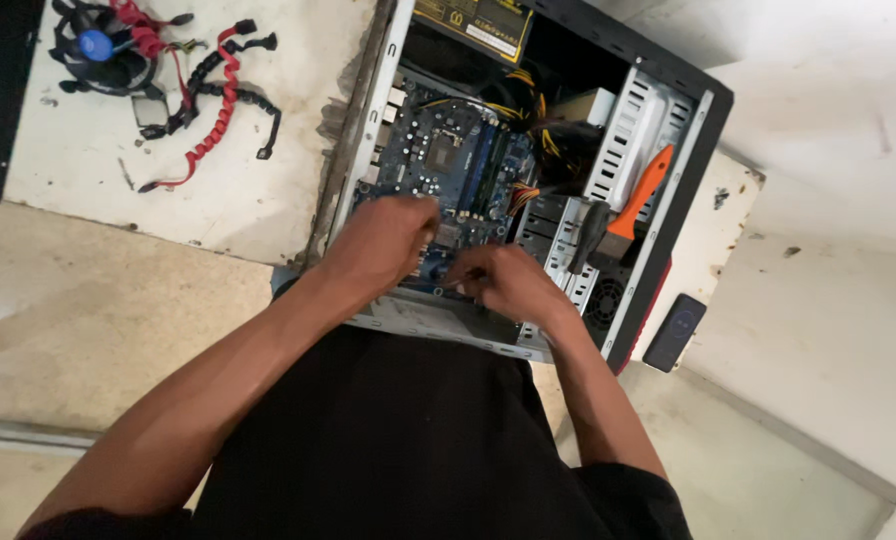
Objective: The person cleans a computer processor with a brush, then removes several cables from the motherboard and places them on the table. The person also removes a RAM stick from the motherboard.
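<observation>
An open computer case [668, 215] lies on a white table, its blue motherboard [448, 150] facing up. My left hand [383, 240] is down over the near edge of the motherboard, fingers curled, and what they pinch is hidden. Close beside it, my right hand [508, 280] also rests on the board's near edge with bent fingers. Whether either hand holds a small part cannot be seen. An orange-and-black screwdriver [623, 215] lies on the drive cage to the right of my hands.
A power supply [473, 25] with yellow and black cables [543, 140] sits at the case's far end. A cooler fan [103, 45] and red and black cables [218, 100] lie on the table at left. A dark phone-like device [674, 332] lies right of the case.
</observation>
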